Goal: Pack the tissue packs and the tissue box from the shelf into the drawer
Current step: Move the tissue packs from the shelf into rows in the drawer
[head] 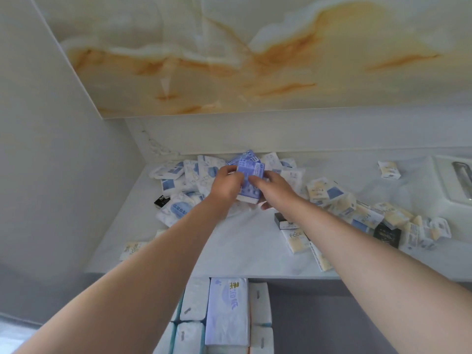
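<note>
Shelf of scattered tissue packs, marbled wall behind; both hands round purple pack.

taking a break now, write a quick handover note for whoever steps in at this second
Left hand and right hand: both grip a stack of blue packs over the pile at the back of the shelf.
Done: large white packs stand in rows below the shelf's front edge.
Left: blue-white packs piled back left, yellow packs and black packs strewn along the right, a lone pack far right.
Tissue box: cannot pick it out.
</note>
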{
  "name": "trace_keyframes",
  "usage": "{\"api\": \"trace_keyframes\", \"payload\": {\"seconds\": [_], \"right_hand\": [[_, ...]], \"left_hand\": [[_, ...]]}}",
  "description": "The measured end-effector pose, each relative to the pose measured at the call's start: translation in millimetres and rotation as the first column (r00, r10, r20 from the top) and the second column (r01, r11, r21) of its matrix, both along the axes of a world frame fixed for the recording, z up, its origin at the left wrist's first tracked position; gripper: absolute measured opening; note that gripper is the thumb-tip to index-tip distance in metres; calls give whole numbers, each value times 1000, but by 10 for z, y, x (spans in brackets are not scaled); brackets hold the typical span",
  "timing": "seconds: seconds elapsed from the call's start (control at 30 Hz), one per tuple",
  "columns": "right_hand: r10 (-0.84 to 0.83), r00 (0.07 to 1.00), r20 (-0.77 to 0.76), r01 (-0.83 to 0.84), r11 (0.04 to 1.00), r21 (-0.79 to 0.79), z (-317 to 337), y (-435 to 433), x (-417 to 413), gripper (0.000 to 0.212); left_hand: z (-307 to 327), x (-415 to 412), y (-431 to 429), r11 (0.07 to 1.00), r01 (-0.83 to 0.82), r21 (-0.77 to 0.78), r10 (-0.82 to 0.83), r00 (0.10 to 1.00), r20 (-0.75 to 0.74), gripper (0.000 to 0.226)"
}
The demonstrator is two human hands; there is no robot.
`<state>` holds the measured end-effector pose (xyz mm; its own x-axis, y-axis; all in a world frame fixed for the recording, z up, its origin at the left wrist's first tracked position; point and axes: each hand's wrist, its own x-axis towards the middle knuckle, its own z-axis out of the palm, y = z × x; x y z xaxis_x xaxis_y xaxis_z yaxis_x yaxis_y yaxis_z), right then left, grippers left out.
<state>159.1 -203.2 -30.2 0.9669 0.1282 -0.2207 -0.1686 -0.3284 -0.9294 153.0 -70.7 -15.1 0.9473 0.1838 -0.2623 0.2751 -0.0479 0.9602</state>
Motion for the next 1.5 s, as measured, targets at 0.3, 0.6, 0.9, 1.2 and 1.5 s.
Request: {"api": "trace_keyframes", "payload": {"seconds": [0.3, 0.6, 0.9, 1.2, 1.5], "right_hand": [[-103, 990, 93, 118, 979, -167, -250, -303, 403, 32], [-113, 988, 102, 128, 978, -164, -430, -464, 632, 21], [-69, 988, 135, 90, 984, -153, -299, -467, 512, 21], [-50, 999, 0, 50, 996, -69, 83, -495, -162, 24], [157, 942, -296, -241, 931, -274, 145, -951, -1235, 28]], "left_hand": [[-238, 622, 53, 660, 146, 737, -246, 969, 29, 39], [-530, 1217, -97, 301, 205, 931, -244, 961, -133, 83], [-527, 1021, 71, 480, -189, 857, -160, 941, 298, 66], [-231, -275, 162, 854, -129, 505, -44, 947, 317, 38], [-294, -1421, -40, 849, 215, 483, -343, 920, 193, 46]]}}
